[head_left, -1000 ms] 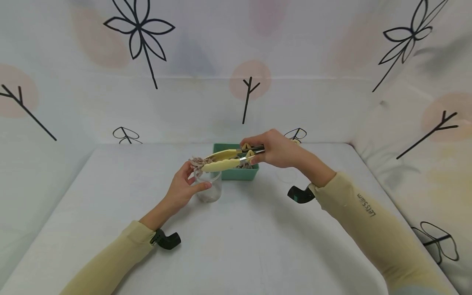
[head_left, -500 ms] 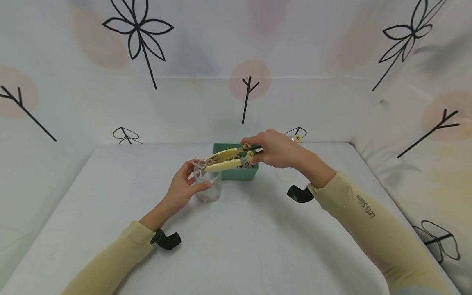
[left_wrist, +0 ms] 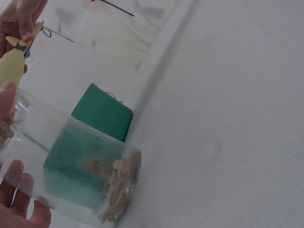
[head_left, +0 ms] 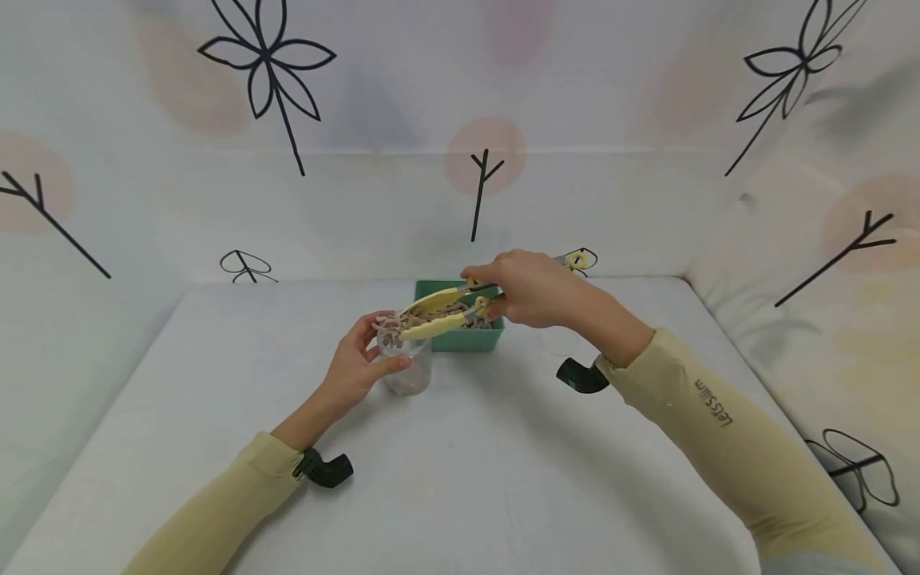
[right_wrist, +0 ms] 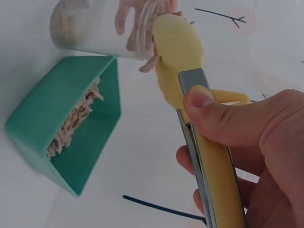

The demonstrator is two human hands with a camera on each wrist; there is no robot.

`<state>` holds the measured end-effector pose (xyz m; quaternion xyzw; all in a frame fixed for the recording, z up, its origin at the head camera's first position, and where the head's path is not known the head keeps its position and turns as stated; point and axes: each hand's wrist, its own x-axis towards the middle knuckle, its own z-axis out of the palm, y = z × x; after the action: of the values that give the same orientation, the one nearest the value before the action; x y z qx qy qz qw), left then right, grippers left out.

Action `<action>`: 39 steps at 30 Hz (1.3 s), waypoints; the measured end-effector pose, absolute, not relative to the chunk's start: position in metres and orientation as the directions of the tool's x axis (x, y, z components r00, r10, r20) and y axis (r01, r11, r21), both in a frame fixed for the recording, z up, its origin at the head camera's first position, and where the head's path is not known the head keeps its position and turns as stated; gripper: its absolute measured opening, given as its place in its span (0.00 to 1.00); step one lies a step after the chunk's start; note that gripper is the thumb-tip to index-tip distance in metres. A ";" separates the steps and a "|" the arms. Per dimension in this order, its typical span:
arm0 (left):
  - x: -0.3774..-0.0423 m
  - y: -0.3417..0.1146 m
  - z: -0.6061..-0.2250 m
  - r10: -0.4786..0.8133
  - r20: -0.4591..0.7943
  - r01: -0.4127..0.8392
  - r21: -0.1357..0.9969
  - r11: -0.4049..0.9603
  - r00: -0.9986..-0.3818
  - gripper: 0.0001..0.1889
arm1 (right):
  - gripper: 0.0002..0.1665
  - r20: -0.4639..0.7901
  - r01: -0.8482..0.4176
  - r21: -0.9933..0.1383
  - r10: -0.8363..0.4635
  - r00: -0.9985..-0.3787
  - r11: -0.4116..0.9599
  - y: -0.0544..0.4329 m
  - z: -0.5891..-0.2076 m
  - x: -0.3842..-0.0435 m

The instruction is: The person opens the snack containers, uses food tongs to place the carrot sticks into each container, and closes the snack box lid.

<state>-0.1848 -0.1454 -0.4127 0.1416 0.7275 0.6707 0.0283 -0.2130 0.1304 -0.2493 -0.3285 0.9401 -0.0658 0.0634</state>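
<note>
- One clear jar (head_left: 410, 377) has your left hand (head_left: 354, 364) curled round it.
- Yellow tongs (head_left: 434, 326), pinched in your right hand (head_left: 535, 289), reach the jar's mouth.

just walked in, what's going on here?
A person's left hand holds a clear jar while the right hand holds yellow tongs at its mouth, with brownish strips at their tips. Some strips lie at the jar's bottom; more are in the green tub beyond it, to the right.
</note>
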 end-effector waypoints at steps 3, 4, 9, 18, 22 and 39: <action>-0.184 -0.145 -0.413 0.246 0.154 0.173 0.983 0.060 -0.957 0.40 | 0.38 -0.079 -0.605 -0.171 -0.623 -0.778 0.777 0.131 -0.248 -0.213; -0.184 -0.145 -0.413 0.246 0.156 0.176 0.982 0.062 -0.957 0.39 | 0.38 -0.080 -0.605 -0.174 -0.624 -0.777 0.777 0.131 -0.248 -0.213; -0.184 -0.146 -0.413 0.246 0.169 0.191 0.979 0.069 -0.955 0.39 | 0.40 -0.076 -0.610 -0.196 -0.632 -0.771 0.768 0.133 -0.248 -0.216; -0.184 -0.148 -0.415 0.258 0.202 0.226 0.972 0.069 -0.945 0.38 | 0.42 -0.026 -0.577 -0.277 -0.606 -0.795 0.769 0.152 -0.254 -0.222; -0.184 -0.148 -0.416 0.261 0.209 0.235 0.969 0.071 -0.942 0.38 | 0.44 0.001 -0.546 -0.277 -0.568 -0.823 0.791 0.163 -0.258 -0.228; -0.184 -0.148 -0.418 0.282 0.243 0.263 0.964 0.034 -0.928 0.37 | 0.48 -0.181 -0.421 -0.199 -0.455 -0.872 0.885 0.170 -0.303 -0.263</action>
<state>-0.1844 -0.1479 -0.4176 0.1892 0.7191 0.6686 0.0071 -0.2629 0.1696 -0.3025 -0.2270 0.9644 -0.0770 0.1119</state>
